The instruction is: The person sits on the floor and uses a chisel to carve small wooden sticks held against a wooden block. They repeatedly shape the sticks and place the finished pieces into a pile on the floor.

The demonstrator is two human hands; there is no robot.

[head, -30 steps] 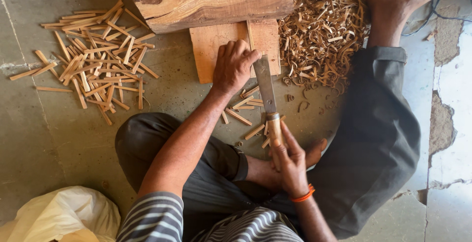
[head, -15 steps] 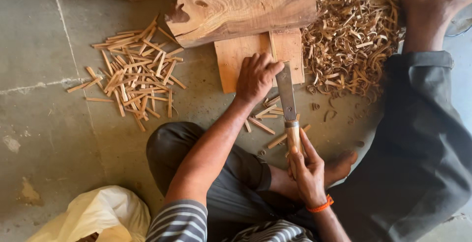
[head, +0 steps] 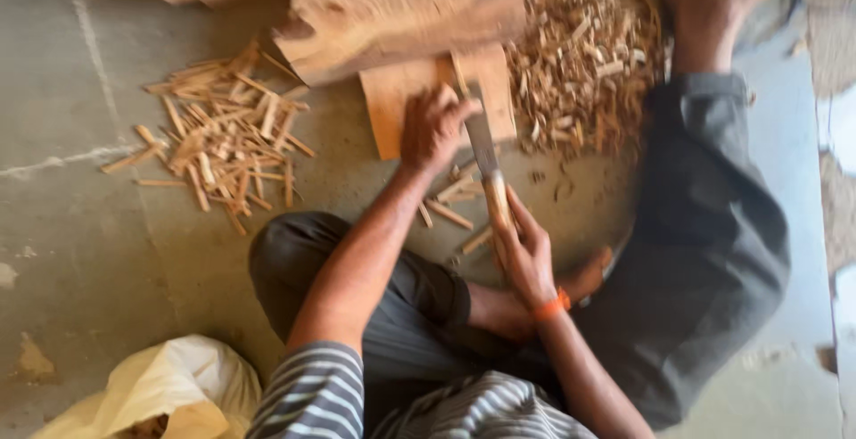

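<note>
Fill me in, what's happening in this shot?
A person sits on the floor splitting wood. The right hand holds a big knife by its handle, blade over a flat wooden board. The left hand rests on the board beside the blade; what it steadies is too blurred to tell. A pile of thin sticks lies to the left, a heap of chips to the right, and a rough log sits behind the board.

The block [head: 401, 11] is rough, matt raw wood; the small board [head: 392, 105] beneath is smoother, pale wood. The knife [head: 482, 140] has a dull metal blade (handle looks wooden). The floor [head: 80, 252] is matt concrete.
</note>
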